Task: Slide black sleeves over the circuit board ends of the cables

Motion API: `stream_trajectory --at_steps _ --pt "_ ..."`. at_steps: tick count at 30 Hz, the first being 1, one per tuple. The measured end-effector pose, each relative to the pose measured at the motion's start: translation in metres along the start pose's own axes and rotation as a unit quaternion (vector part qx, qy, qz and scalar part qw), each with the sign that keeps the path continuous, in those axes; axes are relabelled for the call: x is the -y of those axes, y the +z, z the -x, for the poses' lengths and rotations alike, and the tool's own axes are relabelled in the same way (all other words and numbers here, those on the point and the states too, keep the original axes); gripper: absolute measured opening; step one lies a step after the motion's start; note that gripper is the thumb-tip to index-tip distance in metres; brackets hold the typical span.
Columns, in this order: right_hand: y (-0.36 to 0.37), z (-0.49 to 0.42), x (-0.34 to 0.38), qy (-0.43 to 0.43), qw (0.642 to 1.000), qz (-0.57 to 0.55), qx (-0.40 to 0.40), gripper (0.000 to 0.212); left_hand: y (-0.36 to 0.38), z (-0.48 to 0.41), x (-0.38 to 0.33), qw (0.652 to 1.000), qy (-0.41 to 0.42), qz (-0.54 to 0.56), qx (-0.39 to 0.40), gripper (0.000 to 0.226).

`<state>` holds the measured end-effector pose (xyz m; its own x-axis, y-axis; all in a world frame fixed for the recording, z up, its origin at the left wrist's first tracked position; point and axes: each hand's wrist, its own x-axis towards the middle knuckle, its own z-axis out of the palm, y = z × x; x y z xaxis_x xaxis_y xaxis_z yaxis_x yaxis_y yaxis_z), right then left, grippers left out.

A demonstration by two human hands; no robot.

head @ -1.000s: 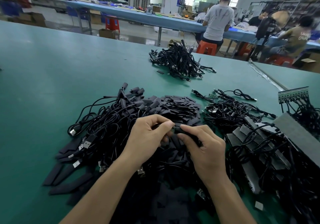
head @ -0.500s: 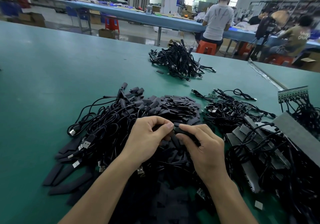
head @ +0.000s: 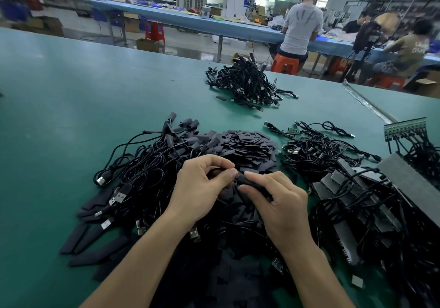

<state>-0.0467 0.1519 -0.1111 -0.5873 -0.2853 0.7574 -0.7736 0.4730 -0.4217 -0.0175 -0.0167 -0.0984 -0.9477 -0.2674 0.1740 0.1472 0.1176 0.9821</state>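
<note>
While both hands work close together, one sleeve (head: 250,183) sits between them, a little above the big black pile. The right hand (head: 278,203) pinches this sleeve with thumb and fingers, so it stays steady and its open end faces the other hand. The left hand (head: 202,186) is curled around something dark. I think it is the cable end going into the sleeve, but the fingers hide it, so I cannot tell for sure. Holding the two parts tip to tip like this makes it easy to push one into the other.

Right under the grip lies the sleeve pile (head: 245,143), too many flat black pieces to count. Keeping it so near means the next sleeve is just a short reach away. To the left of the grip is a tangle of cables (head: 142,164) with silver plugs, also too many to count. To the right of the grip is a second tangle (head: 319,150), and past it some boards (head: 404,127) with wires. Far beyond the grip sits one more heap (head: 247,86), maybe the done ones. So I count three cable heaps and one sleeve pile on the green table (head: 71,107). Behind it, three people (head: 300,26) sit at another bench.
</note>
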Motion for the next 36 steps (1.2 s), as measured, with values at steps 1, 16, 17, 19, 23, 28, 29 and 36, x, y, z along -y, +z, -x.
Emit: stream_trajectory --at_steps 1,16,17,19,23,28,29,36 --pt "0.0002 -0.0003 0.0003 0.007 1.000 0.000 0.003 0.029 0.0003 -0.0001 0.0002 1.000 -0.002 0.003 -0.003 0.010" --pt "0.0012 0.0004 -0.0003 0.028 0.999 -0.030 0.000 0.033 0.0001 -0.0011 -0.0015 0.999 -0.027 0.031 -0.030 0.009" --pt "0.0002 0.0002 -0.0006 0.054 0.997 -0.050 -0.007 0.033 0.0003 -0.0010 -0.0018 0.999 -0.026 0.031 -0.036 0.009" --pt "-0.0015 -0.0006 -0.0012 0.093 0.992 -0.087 -0.019 0.031 0.0008 -0.0011 -0.0029 0.998 -0.026 0.029 -0.042 0.010" --pt "-0.0018 -0.0010 0.0002 0.100 0.988 -0.115 -0.022 0.025 0.0003 -0.0011 -0.0038 0.998 -0.032 0.035 -0.040 0.010" --pt "-0.0014 -0.0013 -0.0004 0.060 0.995 -0.069 -0.028 0.023 -0.0008 -0.0012 -0.0043 0.998 -0.031 0.032 -0.041 0.010" --pt "-0.0011 -0.0009 -0.0010 0.057 0.996 -0.063 -0.026 0.023 -0.0010 -0.0014 -0.0039 0.998 -0.033 0.029 -0.039 0.010" --pt "0.0019 -0.0014 -0.0013 0.063 0.997 -0.049 0.005 0.026 -0.0020 -0.0019 -0.0031 0.999 -0.041 0.014 -0.019 0.010"
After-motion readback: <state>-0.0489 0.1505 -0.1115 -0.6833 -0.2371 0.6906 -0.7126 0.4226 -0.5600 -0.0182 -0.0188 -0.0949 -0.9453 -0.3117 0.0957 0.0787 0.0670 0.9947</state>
